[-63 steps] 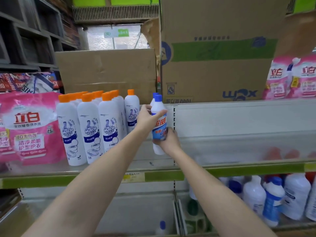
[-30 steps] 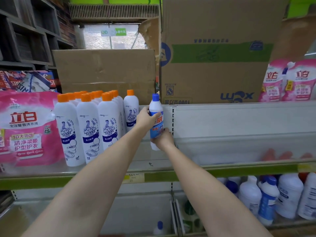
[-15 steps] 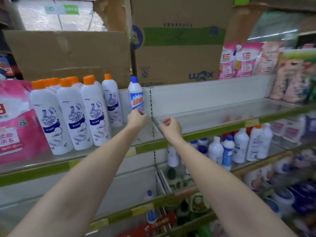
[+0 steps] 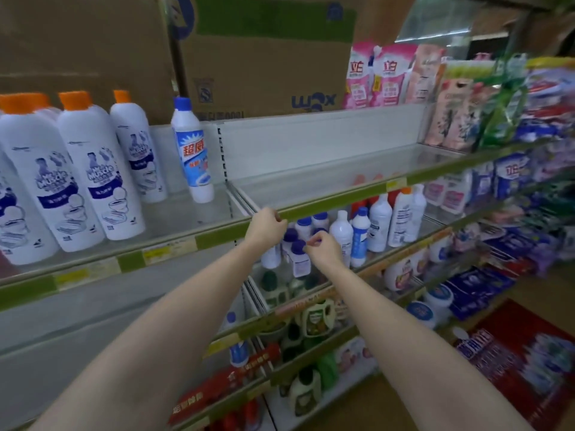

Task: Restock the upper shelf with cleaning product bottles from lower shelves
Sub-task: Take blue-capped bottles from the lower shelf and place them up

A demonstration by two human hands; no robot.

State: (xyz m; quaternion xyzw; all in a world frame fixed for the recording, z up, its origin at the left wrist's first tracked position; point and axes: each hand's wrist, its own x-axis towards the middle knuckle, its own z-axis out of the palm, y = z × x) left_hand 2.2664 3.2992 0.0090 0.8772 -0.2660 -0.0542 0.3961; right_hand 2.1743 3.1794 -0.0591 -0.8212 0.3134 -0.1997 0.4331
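Glossy white plastic bottle [image 4: 193, 150] with paper-like label; smooth clear shelf [image 4: 326, 169]; matt brown cardboard box [image 4: 264, 57].

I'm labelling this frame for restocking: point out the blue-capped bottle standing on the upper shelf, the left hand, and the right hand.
blue-capped bottle [image 4: 193, 157]: head view, on its front label.
left hand [image 4: 266, 228]: head view, on its back.
right hand [image 4: 323, 248]: head view, on its back.

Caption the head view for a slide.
Blue-capped bottle stands on upper shelf; both hands reach toward lower bottles.
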